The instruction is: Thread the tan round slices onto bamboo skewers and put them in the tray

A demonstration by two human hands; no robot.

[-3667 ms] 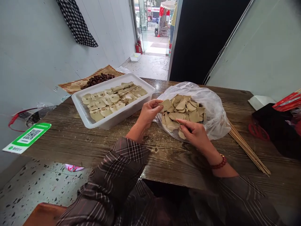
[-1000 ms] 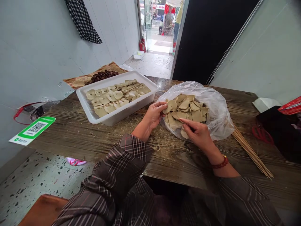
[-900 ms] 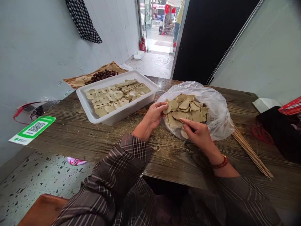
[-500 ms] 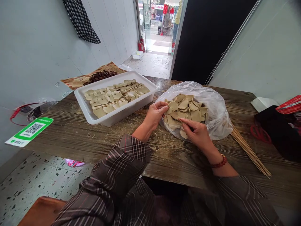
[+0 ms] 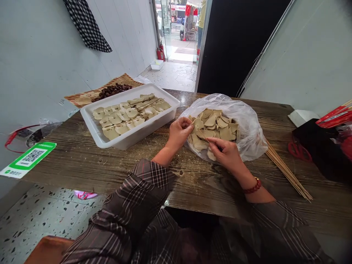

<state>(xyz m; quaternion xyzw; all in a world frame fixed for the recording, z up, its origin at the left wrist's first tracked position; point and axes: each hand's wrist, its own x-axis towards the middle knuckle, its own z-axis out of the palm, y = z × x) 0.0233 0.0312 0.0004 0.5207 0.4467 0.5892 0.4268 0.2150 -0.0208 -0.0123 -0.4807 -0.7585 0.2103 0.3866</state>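
Observation:
My left hand [image 5: 178, 135] pinches a thin, round, beige food slice [image 5: 197, 124] between thumb and fingers, above the near left side of a clear plastic bag [image 5: 251, 128]. Inside the open bag lies a heap of similar slices [image 5: 213, 123]. Lower and to the right, my right hand [image 5: 226, 153] is closed on a thin wooden skewer [image 5: 204, 136], its tip pointing up and left towards the held slice. Whether the tip touches the slice I cannot tell. To the left, a white plastic tray [image 5: 123, 143] holds rows of skewered slices [image 5: 115, 117].
Loose skewers [image 5: 288, 171] lie right of the bag. Red-handled scissors [image 5: 299, 151] and a black box [image 5: 316, 146] with red packets stand at the right. Dark red dates or similar [image 5: 112, 91] lie on paper behind the tray. A green QR card [image 5: 30, 159] sits at the left edge.
The whole view has shifted slightly, so things appear a little further left. Both hands keep their grips, with the slice and skewer almost in the same positions.

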